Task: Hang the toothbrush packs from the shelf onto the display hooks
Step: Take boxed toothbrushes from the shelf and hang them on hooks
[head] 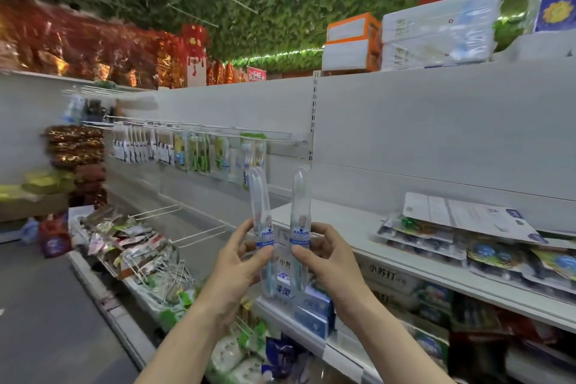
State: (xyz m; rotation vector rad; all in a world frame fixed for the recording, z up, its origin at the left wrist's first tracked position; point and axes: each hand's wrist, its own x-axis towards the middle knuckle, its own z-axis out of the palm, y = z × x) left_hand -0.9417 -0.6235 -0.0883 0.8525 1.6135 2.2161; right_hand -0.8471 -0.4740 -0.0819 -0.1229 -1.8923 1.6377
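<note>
I hold two clear toothbrush packs upright in front of me, side by side. My left hand (237,262) grips the left pack (261,196) near its blue label. My right hand (327,259) grips the right pack (300,193) the same way. Behind them a rail of display hooks (218,129) carries several hung toothbrush packs (199,153); its right end is bare (296,138). More flat toothbrush packs (436,237) lie stacked on the white shelf (343,224) to the right.
A white card sheet (467,215) lies on the stacked packs. Boxed goods (314,312) fill the shelf below my hands. Wire baskets with snack packets (131,246) stand at lower left, bare wire hooks (199,234) jutting out above them. Tissue packs (436,28) sit on top.
</note>
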